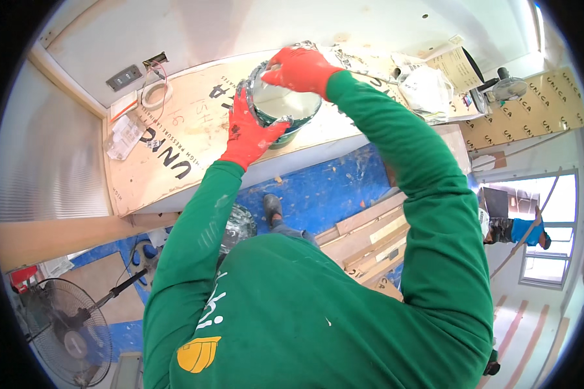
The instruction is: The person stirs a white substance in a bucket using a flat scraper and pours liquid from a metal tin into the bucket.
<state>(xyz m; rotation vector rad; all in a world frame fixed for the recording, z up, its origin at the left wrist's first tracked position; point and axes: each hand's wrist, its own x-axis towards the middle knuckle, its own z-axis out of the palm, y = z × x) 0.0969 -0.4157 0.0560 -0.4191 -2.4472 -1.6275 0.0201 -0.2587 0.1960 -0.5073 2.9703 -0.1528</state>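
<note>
Standing on a board-covered counter against a white wall, above blue floor sheeting. Left hand in red glove wrapped round the near side of a paint bucket, fingers clenched on its rim; right hand gripping the far rim. Counter edge just below the fingers; plastic bags rightward, fan well below

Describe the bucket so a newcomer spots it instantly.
Start at the cardboard-covered counter along the white wall. Near its front edge stands a round green bucket holding pale paint, with the red-gloved left hand and right hand on its rim. Nothing else there is round and green.
</note>
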